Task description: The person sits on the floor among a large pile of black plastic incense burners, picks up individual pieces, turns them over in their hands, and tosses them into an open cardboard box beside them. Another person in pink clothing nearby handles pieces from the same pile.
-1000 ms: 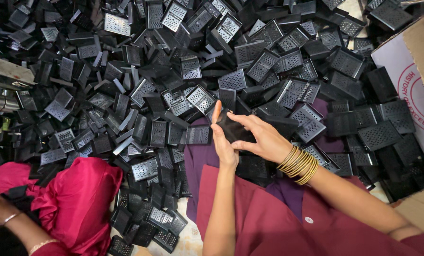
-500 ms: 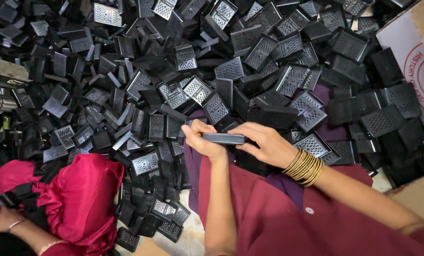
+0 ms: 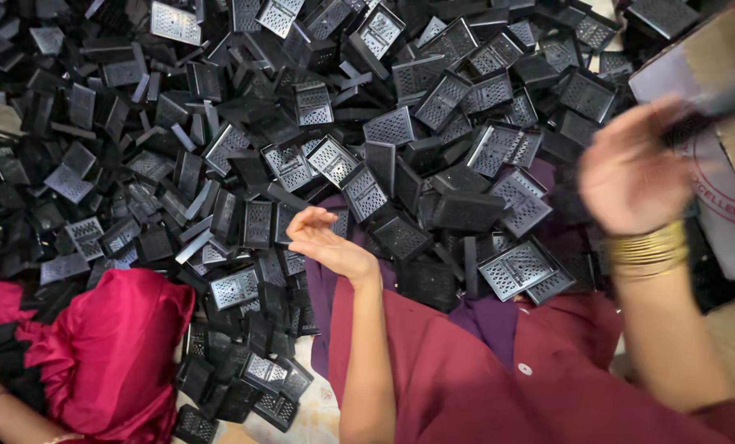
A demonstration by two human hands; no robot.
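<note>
Blurring hides the right hand (image 3: 635,168) grip; left hand (image 3: 328,243) lies open, empty, above black grilles (image 3: 433,140).

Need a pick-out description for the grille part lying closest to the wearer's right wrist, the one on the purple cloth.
Start at the big heap of black plastic grille parts, then drop to the purple cloth at its near edge, between the empty left hand and the blurred right hand with gold bangles. The part is the rectangular perforated piece there. It lies face up, pale grey mesh showing, unlike the dark solid pieces beside it.
</note>
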